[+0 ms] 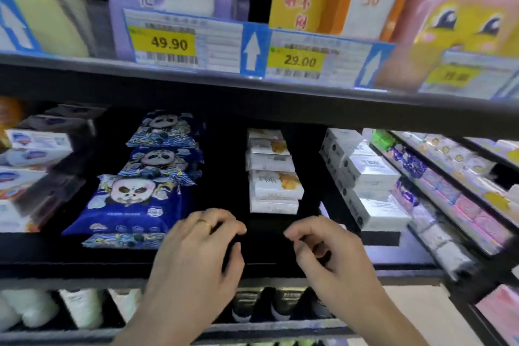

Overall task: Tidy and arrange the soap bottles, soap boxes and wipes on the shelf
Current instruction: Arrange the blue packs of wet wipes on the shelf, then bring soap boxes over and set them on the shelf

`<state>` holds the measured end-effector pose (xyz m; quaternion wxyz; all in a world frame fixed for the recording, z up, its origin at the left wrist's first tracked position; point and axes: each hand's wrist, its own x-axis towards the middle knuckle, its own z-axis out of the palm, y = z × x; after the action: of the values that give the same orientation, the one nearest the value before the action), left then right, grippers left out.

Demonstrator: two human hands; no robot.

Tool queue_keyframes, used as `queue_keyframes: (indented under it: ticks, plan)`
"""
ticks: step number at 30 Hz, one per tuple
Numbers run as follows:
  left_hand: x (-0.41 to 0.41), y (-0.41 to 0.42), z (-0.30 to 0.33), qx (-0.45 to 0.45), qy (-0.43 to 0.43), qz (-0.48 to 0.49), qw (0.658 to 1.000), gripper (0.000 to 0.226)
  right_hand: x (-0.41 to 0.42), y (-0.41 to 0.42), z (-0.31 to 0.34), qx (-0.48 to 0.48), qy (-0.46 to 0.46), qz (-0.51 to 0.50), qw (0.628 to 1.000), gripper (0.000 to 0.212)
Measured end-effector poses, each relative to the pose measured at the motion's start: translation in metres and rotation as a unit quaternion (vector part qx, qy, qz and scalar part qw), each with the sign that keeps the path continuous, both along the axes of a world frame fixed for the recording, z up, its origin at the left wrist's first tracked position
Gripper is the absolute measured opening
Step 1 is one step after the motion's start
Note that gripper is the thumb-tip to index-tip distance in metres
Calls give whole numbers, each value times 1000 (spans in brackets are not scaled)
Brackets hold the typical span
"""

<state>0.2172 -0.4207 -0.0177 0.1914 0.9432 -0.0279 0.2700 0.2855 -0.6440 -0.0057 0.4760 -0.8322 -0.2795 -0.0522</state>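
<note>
Blue panda-print wipes packs (132, 202) lie in a row running front to back on the dark middle shelf (224, 171), one more pack poking out beneath the front one. To their right is a row of white soap boxes (276, 188) with yellow print. My left hand (196, 255) hovers at the shelf's front edge beside the front wipes pack, fingers loosely curled, holding nothing. My right hand (331, 258) hovers just right of it, below the white soap boxes, fingers also loosely curled and empty.
Stacked white boxes (373, 174) fill the shelf's right end, and blue-and-white soap boxes (33, 146) the left end. Tall packs with price tags (165, 43) stand on the shelf above. White bottles (81, 309) stand on the shelf below. Another rack of packs (463, 205) runs along the right.
</note>
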Motion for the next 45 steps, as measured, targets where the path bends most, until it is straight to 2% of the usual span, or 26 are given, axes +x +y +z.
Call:
queue_keyframes:
  ticks: [3,7,10,12,14,18,22,30,34,38,43,45]
  plan:
    - [8,-19,-16,36,27,37,998,32,13,-20,-8,-25,-20,20,999,34]
    - [23,-27,-26,6,58,109,992,37,36,-22,-9,-42,-53,22,997,32]
    - [32,-24,-27,-20,68,133,989,36,51,-11,-7,-25,-61,-2,998,45]
    - [38,-21,-23,-66,77,125,987,38,61,-2,-9,0,-62,-21,998,60]
    - [49,-17,-19,-143,85,102,981,52,70,9,-13,23,-29,-49,998,70]
    - [74,-19,-14,-264,81,53,960,75,78,30,-28,82,37,-47,995,70]
    - [81,-23,-13,-255,100,14,962,68,79,34,-31,94,54,-55,993,61]
    - [74,-20,-14,-375,60,-13,925,49,69,27,-27,110,55,-38,992,57]
    - [70,-18,-11,-428,43,-38,902,48,63,27,-19,145,55,-17,988,53]
    - [65,-14,-8,-492,66,-82,864,63,54,23,-20,171,56,-19,984,59]
    - [69,-9,-11,-511,64,-87,853,55,50,21,-22,203,69,-5,977,62]
    - [69,-9,-13,-518,67,-87,849,58,50,20,-23,224,87,9,971,63]
